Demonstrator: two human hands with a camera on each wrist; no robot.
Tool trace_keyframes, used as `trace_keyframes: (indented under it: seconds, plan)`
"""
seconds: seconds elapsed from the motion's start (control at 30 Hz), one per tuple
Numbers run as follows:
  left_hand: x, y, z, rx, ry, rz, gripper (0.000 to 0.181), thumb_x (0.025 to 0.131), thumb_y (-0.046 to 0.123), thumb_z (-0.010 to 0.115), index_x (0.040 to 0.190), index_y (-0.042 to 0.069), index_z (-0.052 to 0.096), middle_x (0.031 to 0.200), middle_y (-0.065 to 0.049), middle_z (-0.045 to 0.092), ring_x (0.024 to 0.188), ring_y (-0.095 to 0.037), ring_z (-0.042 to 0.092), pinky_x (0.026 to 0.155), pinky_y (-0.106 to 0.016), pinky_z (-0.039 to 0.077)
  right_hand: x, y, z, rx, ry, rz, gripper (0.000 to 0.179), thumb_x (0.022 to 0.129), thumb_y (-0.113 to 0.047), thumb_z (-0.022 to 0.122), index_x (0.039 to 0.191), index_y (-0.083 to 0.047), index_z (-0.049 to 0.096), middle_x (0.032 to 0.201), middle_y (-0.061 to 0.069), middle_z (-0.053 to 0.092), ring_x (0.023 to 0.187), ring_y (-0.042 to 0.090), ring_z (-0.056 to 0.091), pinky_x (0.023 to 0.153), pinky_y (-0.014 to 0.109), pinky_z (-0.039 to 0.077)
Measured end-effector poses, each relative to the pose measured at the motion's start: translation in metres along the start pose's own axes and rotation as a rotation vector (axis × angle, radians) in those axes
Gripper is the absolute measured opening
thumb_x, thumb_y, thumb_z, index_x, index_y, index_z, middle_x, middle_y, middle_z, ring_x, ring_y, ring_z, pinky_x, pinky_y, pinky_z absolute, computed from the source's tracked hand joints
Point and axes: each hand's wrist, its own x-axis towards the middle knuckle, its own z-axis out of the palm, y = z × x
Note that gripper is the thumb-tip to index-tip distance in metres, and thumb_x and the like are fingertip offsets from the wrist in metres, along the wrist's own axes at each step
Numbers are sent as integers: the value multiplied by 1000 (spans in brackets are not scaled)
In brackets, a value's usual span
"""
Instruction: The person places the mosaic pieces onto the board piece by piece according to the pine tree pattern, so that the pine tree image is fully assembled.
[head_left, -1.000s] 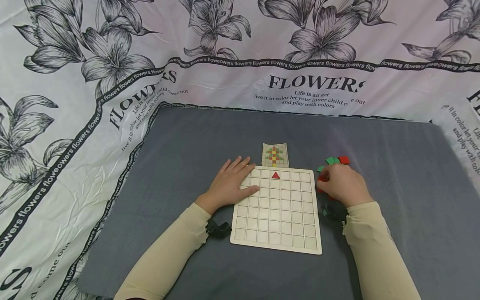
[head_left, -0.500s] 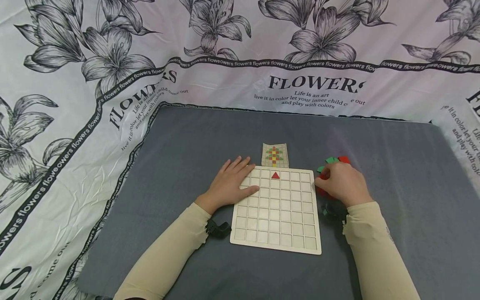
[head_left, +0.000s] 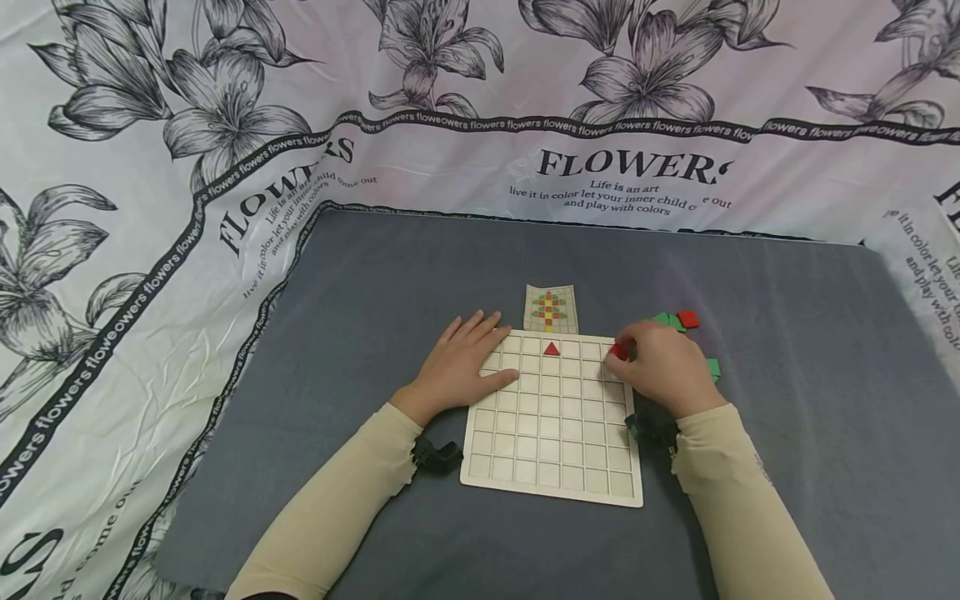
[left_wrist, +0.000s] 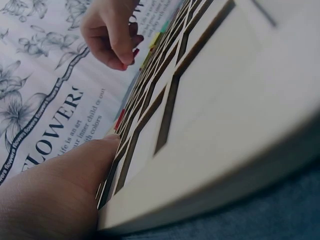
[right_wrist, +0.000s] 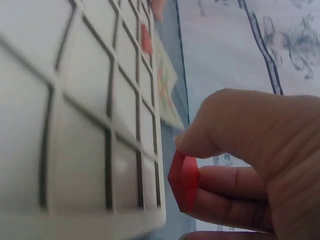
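Observation:
A pale wooden grid board (head_left: 551, 429) lies on the grey table, with a red triangle tile (head_left: 552, 349) in a top-row cell. My left hand (head_left: 459, 367) rests with spread, straight fingers on the board's upper left edge, thumb over the cells. Above the board's upper right corner, my right hand (head_left: 667, 367) pinches a red tile (right_wrist: 183, 180) between thumb and fingers. That tile is held up off the grid in the right wrist view; the fingers cover part of it.
Beyond the board's far edge lies a small pattern card (head_left: 550, 308) with a coloured tree-like design. Right of the board are green tiles (head_left: 667, 320), a red tile (head_left: 688, 319) and another green piece (head_left: 713, 368), partly hidden by the right hand. A flower-printed cloth (head_left: 450, 167) surrounds the table.
The right hand has moved left from the tile pile to over the board's upper right corner, carrying a red tile. The left hand has stayed in place.

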Motion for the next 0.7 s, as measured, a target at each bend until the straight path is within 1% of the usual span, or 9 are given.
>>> trace_keyframes:
  seconds: [0.13, 0.27, 0.43, 0.53, 0.6, 0.7]
  plan:
    - [0, 0, 0, -2, 1, 0, 81, 102, 69, 50, 168, 26, 31, 176, 1, 18, 164, -20, 7, 133, -45, -1, 1, -13, 5, -8, -19, -29, 17, 84, -24, 76, 91, -10, 78, 88, 5, 73, 69, 17, 61, 54, 34, 51]
    - [1, -1, 1, 5, 1, 0, 80, 103, 69, 49, 168, 26, 31, 176, 2, 19, 164, -20, 7, 133, -45, 0, 4, -25, 13, -4, -32, -75, 16, 84, -23, 77, 90, -8, 77, 89, 5, 71, 71, 18, 60, 57, 34, 53]
    - [1, -1, 1, 3, 8, 0, 80, 102, 69, 50, 167, 26, 32, 175, 1, 20, 164, -21, 9, 133, -46, 1, 7, -36, 23, 27, -26, -180, 11, 85, -18, 77, 88, -7, 75, 85, 4, 68, 70, 18, 58, 61, 33, 53]
    - [2, 0, 1, -3, 13, -1, 80, 102, 68, 50, 167, 25, 34, 175, 1, 22, 164, -21, 10, 133, -46, 2, 9, -42, 28, 38, -32, -232, 11, 87, -16, 78, 90, -5, 76, 84, 4, 66, 71, 17, 58, 64, 33, 55]
    - [1, 0, 1, 1, 13, -3, 79, 102, 68, 50, 167, 26, 34, 175, 1, 22, 164, -21, 10, 133, -46, 3, 11, -46, 30, 42, -40, -250, 11, 87, -15, 78, 92, -5, 76, 84, 4, 65, 72, 17, 58, 65, 33, 55]
    - [1, -1, 1, 5, 10, -6, 79, 103, 68, 50, 167, 26, 33, 175, 1, 21, 164, -20, 10, 133, -46, 2, 14, -51, 33, 39, -65, -255, 12, 87, -16, 79, 94, -6, 77, 85, 3, 64, 72, 16, 57, 65, 32, 54]
